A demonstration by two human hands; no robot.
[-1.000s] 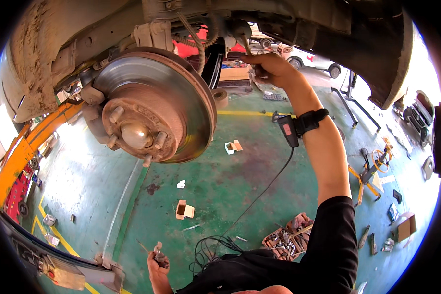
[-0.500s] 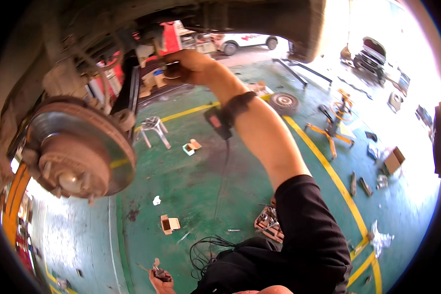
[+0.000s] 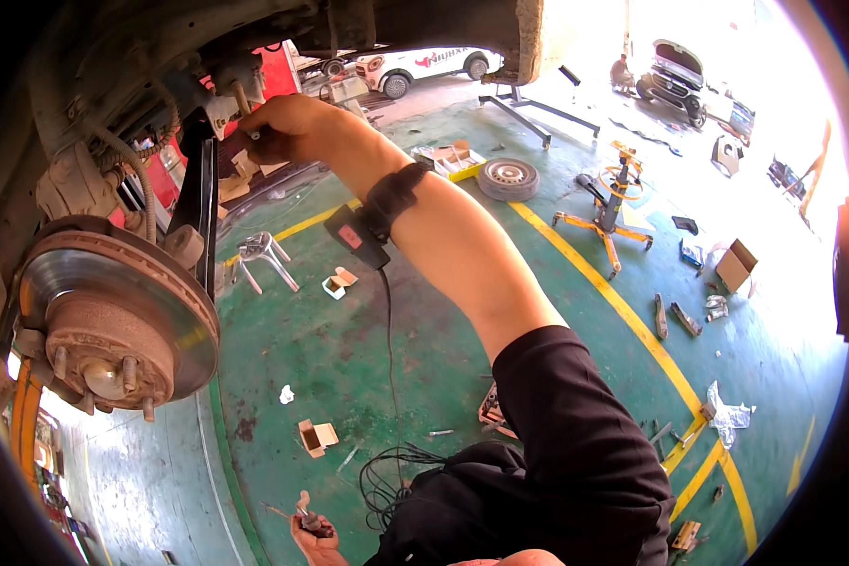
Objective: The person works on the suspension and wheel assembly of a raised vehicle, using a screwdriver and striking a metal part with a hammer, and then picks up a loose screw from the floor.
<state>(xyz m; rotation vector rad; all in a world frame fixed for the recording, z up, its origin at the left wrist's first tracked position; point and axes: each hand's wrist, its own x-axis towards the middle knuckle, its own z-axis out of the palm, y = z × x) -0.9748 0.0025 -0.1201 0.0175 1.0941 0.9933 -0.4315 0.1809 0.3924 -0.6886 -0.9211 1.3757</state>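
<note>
My right hand [image 3: 274, 132] is raised under the car, fingers curled at the lower end of a short metal rod [image 3: 240, 96]; its fingertips are shadowed. A black device [image 3: 357, 236] with a cable is strapped to my right forearm. Left of that arm is the rusty brake disc [image 3: 113, 316] with studded hub, below a ribbed hose [image 3: 149, 198] and a black strut [image 3: 208, 217]. My left hand [image 3: 313, 536], low at the bottom, is closed around a small dark metal part with a pale tip [image 3: 304, 503], unclear in detail.
A stool [image 3: 264, 255], open small boxes [image 3: 317, 438], loose wheel [image 3: 507, 177], yellow transmission jack [image 3: 611, 212], tool case [image 3: 491, 413] and coiled cables [image 3: 396, 481] are on the floor. A white car [image 3: 424, 71] stands behind; a person [image 3: 621, 74] is beside another car [image 3: 670, 75].
The view has swung right, so the brake disc and my right hand appear further left. My right hand stays raised at the rod; my left hand stays low, holding the part.
</note>
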